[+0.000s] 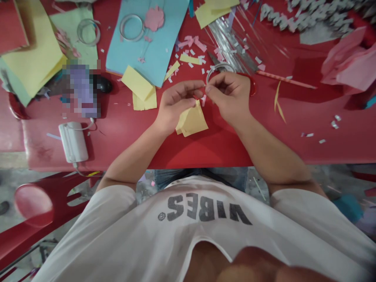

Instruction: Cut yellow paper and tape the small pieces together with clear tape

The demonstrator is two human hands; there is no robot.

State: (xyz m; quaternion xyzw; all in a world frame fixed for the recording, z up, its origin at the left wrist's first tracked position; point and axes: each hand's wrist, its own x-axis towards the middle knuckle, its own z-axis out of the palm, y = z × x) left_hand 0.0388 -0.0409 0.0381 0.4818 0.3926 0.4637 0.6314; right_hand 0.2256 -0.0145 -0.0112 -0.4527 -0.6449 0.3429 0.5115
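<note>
Above the red tabletop (123,147), folded yellow paper (192,122) lies under the left grip (176,105), closed on a thin strand (203,85); a silver wire ring (220,67) is pinched by the right grip (228,97) and could slip if loosened.

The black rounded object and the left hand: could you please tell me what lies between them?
In the head view, yellow paper pieces lie between the black rounded object and the left hand.
</note>
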